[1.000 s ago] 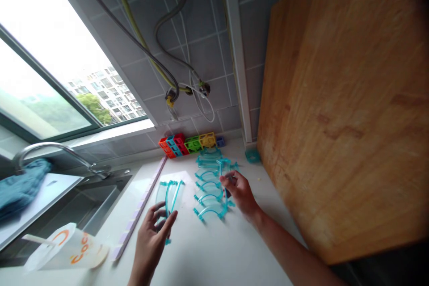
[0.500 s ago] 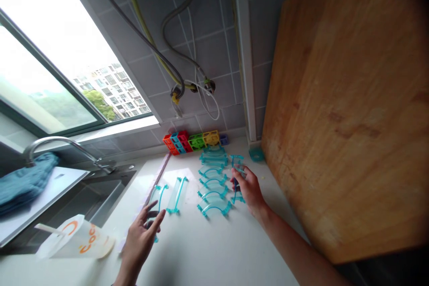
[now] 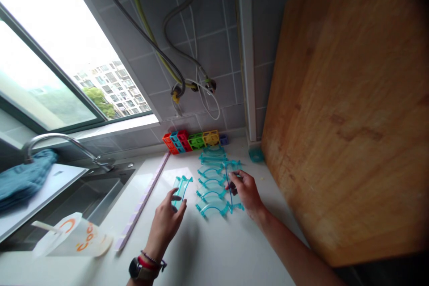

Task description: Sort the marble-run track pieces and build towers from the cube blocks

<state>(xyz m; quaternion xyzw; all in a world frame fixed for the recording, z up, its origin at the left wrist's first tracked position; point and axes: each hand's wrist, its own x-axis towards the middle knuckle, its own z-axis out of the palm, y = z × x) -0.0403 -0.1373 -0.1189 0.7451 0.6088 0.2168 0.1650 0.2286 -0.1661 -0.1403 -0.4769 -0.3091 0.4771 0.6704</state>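
Observation:
My left hand curls its thumb and fingers around a translucent teal track piece, which lies close against or over another teal piece; the fingers partly hide both. On the right, my right hand pinches a long teal track piece by its middle, its clip ends showing above and below the fingers. Between the hands, several curved teal track pieces form a column on the white counter. The held right piece overlaps the column's right edge in view.
Colourful blocks line the wall. A lilac strip lies left of the pieces. A cup with a straw stands by the sink. A teal roll sits near a large wooden board at right.
My left hand has moved right with a track piece, bringing it to the other one, and my watch now shows. My right hand has shifted its piece slightly left toward the column.

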